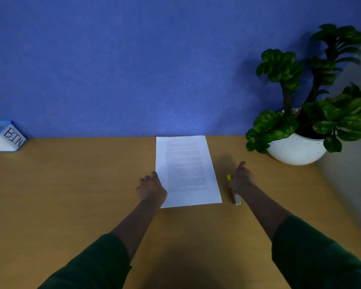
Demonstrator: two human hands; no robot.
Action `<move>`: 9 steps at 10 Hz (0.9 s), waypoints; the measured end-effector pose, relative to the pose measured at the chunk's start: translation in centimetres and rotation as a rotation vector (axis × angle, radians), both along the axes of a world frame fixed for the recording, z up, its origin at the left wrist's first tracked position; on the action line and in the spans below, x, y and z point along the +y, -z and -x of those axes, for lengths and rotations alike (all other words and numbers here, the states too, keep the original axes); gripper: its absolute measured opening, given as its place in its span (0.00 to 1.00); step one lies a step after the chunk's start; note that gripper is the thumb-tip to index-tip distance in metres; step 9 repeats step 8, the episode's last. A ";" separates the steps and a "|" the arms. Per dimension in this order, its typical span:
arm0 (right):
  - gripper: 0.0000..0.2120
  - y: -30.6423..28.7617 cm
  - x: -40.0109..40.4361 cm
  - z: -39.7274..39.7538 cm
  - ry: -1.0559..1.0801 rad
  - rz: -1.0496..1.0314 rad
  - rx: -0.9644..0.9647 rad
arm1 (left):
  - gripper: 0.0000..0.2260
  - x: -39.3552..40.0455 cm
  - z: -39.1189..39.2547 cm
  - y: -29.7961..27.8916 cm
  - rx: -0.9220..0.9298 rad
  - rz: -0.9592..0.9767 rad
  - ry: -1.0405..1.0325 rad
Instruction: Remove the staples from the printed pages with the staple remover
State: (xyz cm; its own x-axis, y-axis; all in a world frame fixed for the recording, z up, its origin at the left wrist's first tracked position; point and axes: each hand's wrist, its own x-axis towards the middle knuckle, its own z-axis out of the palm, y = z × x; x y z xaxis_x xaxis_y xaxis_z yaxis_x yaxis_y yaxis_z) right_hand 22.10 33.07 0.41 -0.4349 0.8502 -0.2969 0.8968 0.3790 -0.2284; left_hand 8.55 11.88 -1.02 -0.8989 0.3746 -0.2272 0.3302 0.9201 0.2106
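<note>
In the head view we see the printed pages [186, 170] lying flat on the wooden surface [81, 184], with their far edge touching the blue wall [133, 69]. Our left hand [151, 187] rests at the left edge of the pages, near their near corner, with loosely curled fingers; we cannot tell if it already pinches the paper. Our right hand [241, 178] lies over the staple remover [236, 195], just beside the right edge of the pages; the yellow end and the metal end of the tool stick out from under the hand, and the fingers seem to curl around it, but the grip is hidden. We judge the pages to be light, thin and easy to slide or tear, so they should be pressed flat close to the staple. The remover looks small, stiff and metal, best held at its middle. We cannot see any staple. The text on the pages is too small to read. At the far left, a white and blue box [6, 136] carries the word "BIN". A potted plant [300, 113] stands at the far right.
</note>
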 end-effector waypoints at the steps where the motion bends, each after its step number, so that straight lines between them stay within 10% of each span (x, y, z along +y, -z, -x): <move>1: 0.39 0.5 0.6 0.9 0.092 0.037 0.139 | 0.23 -0.4 0.3 0.0 0.006 -0.015 -0.010; 9: 0.32 -6.0 -8.9 5.6 -0.138 -0.089 0.262 | 0.28 -5.9 1.9 -3.3 0.028 -0.115 0.209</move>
